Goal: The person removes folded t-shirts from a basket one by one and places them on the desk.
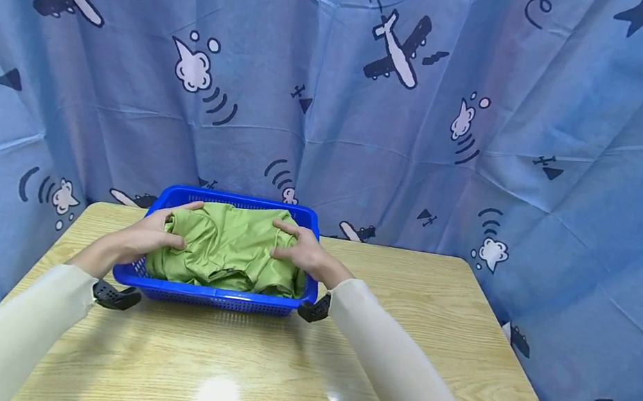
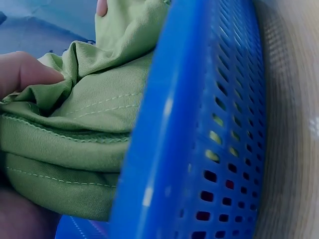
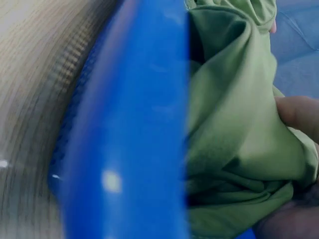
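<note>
A folded green garment (image 1: 235,243) with stitched hems lies in a blue plastic basket (image 1: 212,292), bunched and creased on top. At its left end my left hand (image 1: 155,230) grips the cloth, the thumb (image 2: 37,73) pressed into a fold and other fingers low at the side. My right hand (image 1: 303,252) grips the opposite end, thumb and fingers spread over the cloth. In the right wrist view the garment (image 3: 234,124) bulges beside the basket's rim (image 3: 144,124). Part of each hand's fingers is hidden behind the cloth.
The basket stands near the back edge of a light wooden table (image 1: 402,325). Behind hangs a blue curtain (image 1: 339,91) printed with airplanes. A black wrist strap (image 1: 117,296) sits below my left hand, another (image 1: 315,307) below my right. Small red spots show through the basket's holes.
</note>
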Demonstrator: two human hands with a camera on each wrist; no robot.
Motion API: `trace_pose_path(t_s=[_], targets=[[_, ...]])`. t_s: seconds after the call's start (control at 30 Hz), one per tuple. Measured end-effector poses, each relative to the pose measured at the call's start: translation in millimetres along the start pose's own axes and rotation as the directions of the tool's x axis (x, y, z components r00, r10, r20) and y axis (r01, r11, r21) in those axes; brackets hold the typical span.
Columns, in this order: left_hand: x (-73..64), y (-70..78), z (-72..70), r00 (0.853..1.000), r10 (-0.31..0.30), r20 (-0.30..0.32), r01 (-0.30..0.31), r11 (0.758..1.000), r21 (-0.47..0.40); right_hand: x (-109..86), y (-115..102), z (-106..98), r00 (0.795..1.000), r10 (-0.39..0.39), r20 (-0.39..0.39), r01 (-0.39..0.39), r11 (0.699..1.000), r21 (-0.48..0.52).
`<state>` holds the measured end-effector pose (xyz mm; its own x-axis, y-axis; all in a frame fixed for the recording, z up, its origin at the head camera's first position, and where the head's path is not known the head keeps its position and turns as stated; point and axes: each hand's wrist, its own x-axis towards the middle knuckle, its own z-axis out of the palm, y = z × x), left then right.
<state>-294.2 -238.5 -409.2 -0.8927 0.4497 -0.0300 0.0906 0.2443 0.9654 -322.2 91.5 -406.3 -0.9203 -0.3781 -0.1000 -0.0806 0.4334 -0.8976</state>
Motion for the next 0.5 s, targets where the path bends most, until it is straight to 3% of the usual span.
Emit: trace_pose_path(t_s=[0.2, 0.5], targets=[[-2.3, 7.4, -4.3, 0.999, 0.037, -0.02, -0.037, 0.999, -0.009, -2.6, -9, -9, 1.0, -0.025, 0.019, 0.023, 0.997, 0.073], [-6.9, 24.1, -9.0, 0.999, 0.037, -0.033, -0.038, 0.999, -0.027, -3.9, -24, -22, 0.998, -0.034, 0.052, 0.03, 0.997, 0.078]])
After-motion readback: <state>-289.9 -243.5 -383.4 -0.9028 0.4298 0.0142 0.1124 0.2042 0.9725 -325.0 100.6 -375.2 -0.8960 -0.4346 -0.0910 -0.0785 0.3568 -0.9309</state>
